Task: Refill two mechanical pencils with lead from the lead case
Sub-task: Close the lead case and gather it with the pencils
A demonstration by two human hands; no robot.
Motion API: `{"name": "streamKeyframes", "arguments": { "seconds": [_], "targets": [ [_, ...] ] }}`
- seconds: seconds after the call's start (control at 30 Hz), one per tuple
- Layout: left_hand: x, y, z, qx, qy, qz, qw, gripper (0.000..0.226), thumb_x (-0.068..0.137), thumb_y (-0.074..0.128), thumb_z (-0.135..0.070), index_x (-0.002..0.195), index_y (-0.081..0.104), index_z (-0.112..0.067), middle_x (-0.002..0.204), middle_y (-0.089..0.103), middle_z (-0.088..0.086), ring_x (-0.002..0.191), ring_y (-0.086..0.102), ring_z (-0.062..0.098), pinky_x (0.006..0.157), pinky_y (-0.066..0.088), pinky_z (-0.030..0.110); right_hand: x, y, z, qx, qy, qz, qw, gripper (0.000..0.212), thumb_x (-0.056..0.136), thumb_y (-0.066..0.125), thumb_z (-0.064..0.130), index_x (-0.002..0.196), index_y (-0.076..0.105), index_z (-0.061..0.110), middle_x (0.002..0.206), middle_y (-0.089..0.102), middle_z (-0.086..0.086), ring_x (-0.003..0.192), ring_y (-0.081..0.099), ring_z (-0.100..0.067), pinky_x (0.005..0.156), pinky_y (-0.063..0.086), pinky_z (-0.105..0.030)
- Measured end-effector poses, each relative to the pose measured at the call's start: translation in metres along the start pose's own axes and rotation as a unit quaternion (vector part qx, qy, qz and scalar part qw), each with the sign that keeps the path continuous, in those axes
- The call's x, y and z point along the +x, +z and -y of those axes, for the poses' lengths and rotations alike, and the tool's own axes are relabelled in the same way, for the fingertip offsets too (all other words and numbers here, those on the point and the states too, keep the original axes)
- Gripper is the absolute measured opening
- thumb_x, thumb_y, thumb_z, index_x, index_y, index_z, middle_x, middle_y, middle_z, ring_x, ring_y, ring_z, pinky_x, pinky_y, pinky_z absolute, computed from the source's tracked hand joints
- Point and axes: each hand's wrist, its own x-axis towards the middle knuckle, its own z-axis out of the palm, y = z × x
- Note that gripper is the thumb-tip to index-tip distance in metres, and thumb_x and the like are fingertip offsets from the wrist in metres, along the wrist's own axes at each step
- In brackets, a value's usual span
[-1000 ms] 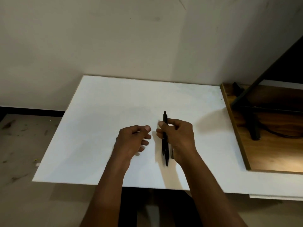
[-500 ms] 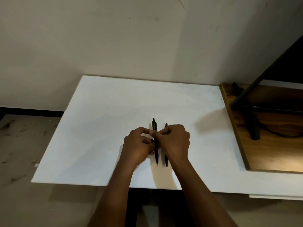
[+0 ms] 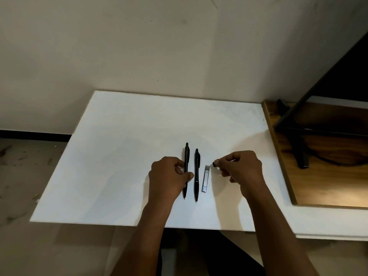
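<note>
Head view: the hands are now apart, where half a second ago they were bunched together over both pencils. The left hand (image 3: pixel 169 176) holds the left pencil (image 3: pixel 186 156), its thumb curled across the barrel, which lies flat with its tip pointing back toward the person. The second pencil (image 3: pixel 196 172) lies free just to the right of that hand, parallel to the first and not touching it. Between it and the right hand (image 3: pixel 241 168) the lead case (image 3: pixel 206 178) now lies in the open on the white tabletop (image 3: pixel 119 156), untouched. A second ago it was all but hidden behind the right hand. The right hand pinches a small black piece (image 3: pixel 214 163) at its fingertips, just above the far end of the case (probably the case's cap, though it is too small to be sure). If so, the case is open and the layout done; no lead looks loaded yet, so both refills remain.
</note>
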Motion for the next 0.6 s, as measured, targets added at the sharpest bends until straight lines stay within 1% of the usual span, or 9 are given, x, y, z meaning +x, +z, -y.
{"name": "streamKeyframes", "arguments": {
  "seconds": [0.07,0.13,0.23,0.3,0.33,0.37,0.43,0.5,0.6],
  "targets": [
    [0.0,0.002,0.0,0.012,0.009,-0.005,1.0,0.031,0.074,0.086,-0.021,0.102,0.077,-0.012,0.081,0.077,0.005,0.08,0.075,0.026,0.085,0.057,0.04,0.002,0.001,-0.002,-0.016,-0.007,-0.013,1.0,0.007,0.076,0.079,0.017,0.07,0.078,0.015,0.066,0.075,-0.008,0.069,0.074,-0.03,0.072,0.061,-0.042],
    [0.0,0.003,0.0,0.013,0.012,-0.008,1.0,0.031,0.074,0.086,-0.02,0.102,0.077,-0.012,0.083,0.076,0.006,0.082,0.074,0.028,0.084,0.058,0.042,0.004,0.003,-0.003,-0.043,-0.026,-0.029,0.998,0.005,0.078,0.078,0.017,0.073,0.078,0.015,0.066,0.074,-0.004,0.068,0.071,-0.024,0.072,0.059,-0.04],
    [0.0,0.004,-0.001,0.009,0.009,-0.011,1.0,0.033,0.074,0.086,-0.015,0.105,0.075,-0.011,0.081,0.075,0.008,0.08,0.074,0.028,0.084,0.058,0.043,0.006,0.006,-0.004,-0.061,-0.053,-0.018,0.997,0.005,0.078,0.081,0.02,0.079,0.077,0.016,0.07,0.074,-0.002,0.071,0.069,-0.02,0.067,0.053,-0.03],
    [0.0,0.005,-0.001,0.01,0.006,-0.012,1.0,0.036,0.073,0.087,-0.014,0.106,0.073,-0.012,0.08,0.074,0.008,0.078,0.074,0.027,0.084,0.057,0.042,0.005,0.009,-0.005,-0.086,-0.073,-0.01,0.994,0.009,0.079,0.082,0.023,0.083,0.076,0.017,0.074,0.073,0.0,0.071,0.067,-0.016,0.058,0.043,-0.021],
    [0.0,0.005,-0.001,0.009,0.005,-0.012,1.0,0.036,0.073,0.087,-0.014,0.106,0.072,-0.012,0.08,0.074,0.008,0.076,0.074,0.027,0.084,0.057,0.042,0.005,0.011,-0.005,-0.102,-0.083,-0.01,0.991,0.009,0.079,0.081,0.023,0.085,0.076,0.018,0.076,0.072,0.001,0.072,0.065,-0.015,0.055,0.038,-0.019],
    [-0.001,0.005,-0.002,0.006,0.002,-0.011,1.0,0.036,0.073,0.087,-0.014,0.106,0.072,-0.013,0.079,0.074,0.008,0.075,0.074,0.027,0.084,0.057,0.042,0.004,0.013,-0.006,-0.117,-0.09,-0.011,0.989,0.009,0.08,0.08,0.022,0.087,0.076,0.018,0.079,0.071,0.0,0.076,0.065,-0.016,0.054,0.036,-0.019],
    [-0.001,0.005,-0.002,0.008,0.001,-0.009,1.0,0.034,0.073,0.087,-0.015,0.104,0.072,-0.013,0.079,0.074,0.007,0.074,0.074,0.026,0.084,0.057,0.041,0.004,0.017,-0.007,-0.141,-0.1,-0.017,0.985,0.01,0.082,0.077,0.018,0.092,0.076,0.017,0.088,0.074,-0.002,0.085,0.068,-0.021,0.06,0.039,-0.022],
    [-0.001,0.005,-0.001,0.014,0.003,-0.007,1.0,0.033,0.073,0.087,-0.018,0.102,0.072,-0.014,0.078,0.074,0.006,0.074,0.073,0.026,0.084,0.056,0.041,0.004,0.018,-0.007,-0.154,-0.107,-0.023,0.982,0.01,0.084,0.075,0.014,0.094,0.076,0.016,0.091,0.075,-0.004,0.089,0.069,-0.023,0.068,0.041,-0.024],
    [-0.002,0.005,-0.001,0.013,0.004,-0.007,1.0,0.029,0.076,0.086,-0.024,0.1,0.072,-0.014,0.076,0.074,0.006,0.075,0.073,0.028,0.085,0.056,0.043,0.004,0.019,-0.007,-0.157,-0.111,-0.03,0.981,0.009,0.084,0.074,0.014,0.093,0.075,0.011,0.094,0.074,-0.005,0.093,0.066,-0.023,0.07,0.04,-0.024]
  ]
}}
